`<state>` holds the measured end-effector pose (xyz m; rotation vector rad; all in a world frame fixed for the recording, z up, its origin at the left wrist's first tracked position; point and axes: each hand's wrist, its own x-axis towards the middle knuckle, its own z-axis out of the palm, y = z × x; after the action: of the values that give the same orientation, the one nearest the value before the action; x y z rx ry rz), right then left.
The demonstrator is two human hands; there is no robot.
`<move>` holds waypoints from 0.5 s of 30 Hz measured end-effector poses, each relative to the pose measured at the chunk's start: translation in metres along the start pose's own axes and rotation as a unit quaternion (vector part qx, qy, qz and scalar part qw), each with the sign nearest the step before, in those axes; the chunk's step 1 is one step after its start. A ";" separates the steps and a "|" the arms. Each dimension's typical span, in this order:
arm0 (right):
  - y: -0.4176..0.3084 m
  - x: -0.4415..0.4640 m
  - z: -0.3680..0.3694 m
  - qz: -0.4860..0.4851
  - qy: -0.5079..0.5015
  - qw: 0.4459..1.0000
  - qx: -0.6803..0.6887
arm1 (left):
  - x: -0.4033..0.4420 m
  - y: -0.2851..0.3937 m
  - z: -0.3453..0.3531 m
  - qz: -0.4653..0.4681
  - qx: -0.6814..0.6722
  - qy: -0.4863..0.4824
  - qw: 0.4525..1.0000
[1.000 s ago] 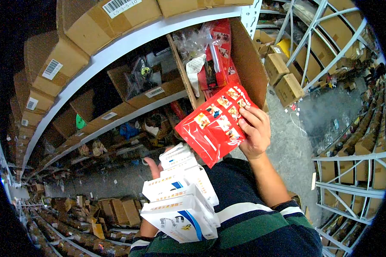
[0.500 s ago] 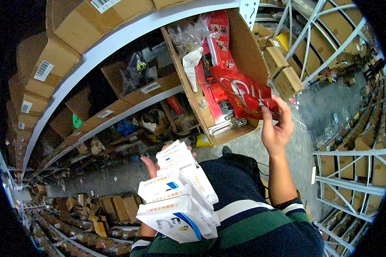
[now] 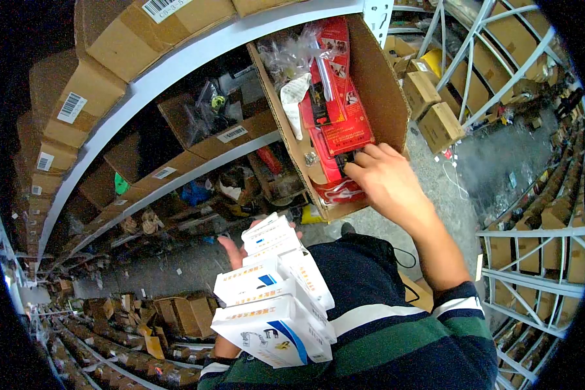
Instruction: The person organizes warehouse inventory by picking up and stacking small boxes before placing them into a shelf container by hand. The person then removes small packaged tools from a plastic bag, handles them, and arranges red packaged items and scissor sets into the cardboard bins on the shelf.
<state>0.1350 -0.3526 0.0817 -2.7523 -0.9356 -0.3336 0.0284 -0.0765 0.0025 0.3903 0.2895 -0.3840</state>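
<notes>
My left hand [image 3: 233, 252] is under and around a stack of small white cardboard boxes [image 3: 266, 328] with blue stripes and orange lettering. Its thumb sticks out on the left, and most of the palm is hidden behind the boxes. My right hand [image 3: 387, 182] reaches into an open cardboard carton [image 3: 387, 84] with curled fingers. Its fingertips touch the red flat packages [image 3: 348, 133] inside; whatever they pinch is hidden. A shiny red plastic bag [image 3: 338, 192] lies at the carton's near end. A crumpled white paper [image 3: 294, 104] and clear plastic bags [image 3: 289, 55] lie farther back.
The carton juts out from a shelf with a pale metal beam [image 3: 195, 49]. Barcoded cardboard bins [image 3: 231, 133] line the shelves on the left. Closed boxes [image 3: 441, 127] stand on the floor beyond the carton. White metal racks [image 3: 533, 279] rise on the right.
My right hand has let go of the raised red bag, which now lies low in the carton, and has moved left into the carton. My left hand still holds the white boxes.
</notes>
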 end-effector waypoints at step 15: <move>0.008 0.055 0.015 -0.050 0.163 0.985 -0.026 | -0.001 0.002 -0.004 0.018 0.028 -0.017 0.999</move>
<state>0.1848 -0.3235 0.0814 -2.5881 -0.9870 -0.8093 0.0276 -0.0729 -0.0002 0.4431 0.2377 -0.3630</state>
